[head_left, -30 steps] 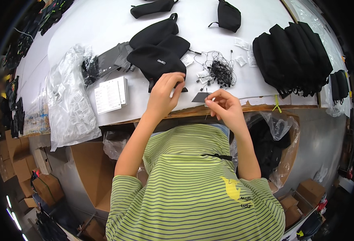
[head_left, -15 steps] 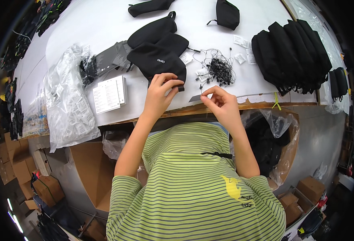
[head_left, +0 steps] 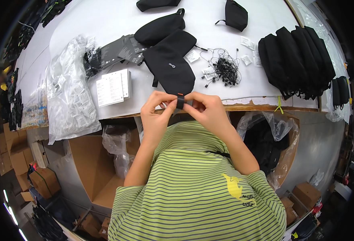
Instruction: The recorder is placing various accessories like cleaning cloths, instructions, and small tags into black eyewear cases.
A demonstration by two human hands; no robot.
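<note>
At the table's front edge, my two hands meet over a short black strap loop (head_left: 180, 102) with a small orange bit at its top. My left hand (head_left: 155, 113) pinches the loop from the left, thumb against forefinger. From the right, the fingertips of my right hand (head_left: 210, 111) close on its other edge; whether they also hold a cord or card is hidden. Just beyond lies a black fabric bag (head_left: 172, 66) with a small pale logo, its near end at my fingers. To its right sits a tangle of black tag cords (head_left: 227, 71).
White booklets (head_left: 113, 89) and dark cards (head_left: 114, 52) lie left, beside a clear plastic bag of small packets (head_left: 73, 94). Black bags (head_left: 295, 62) stand in a row at right. White sachets (head_left: 246, 60) lie nearer. Open cardboard boxes (head_left: 94, 168) stand below the table edge.
My right hand has moved left from beside the cords, where it pinched a dark card by its string, to meet my left hand. The strap loop is now between both hands, nearer my body.
</note>
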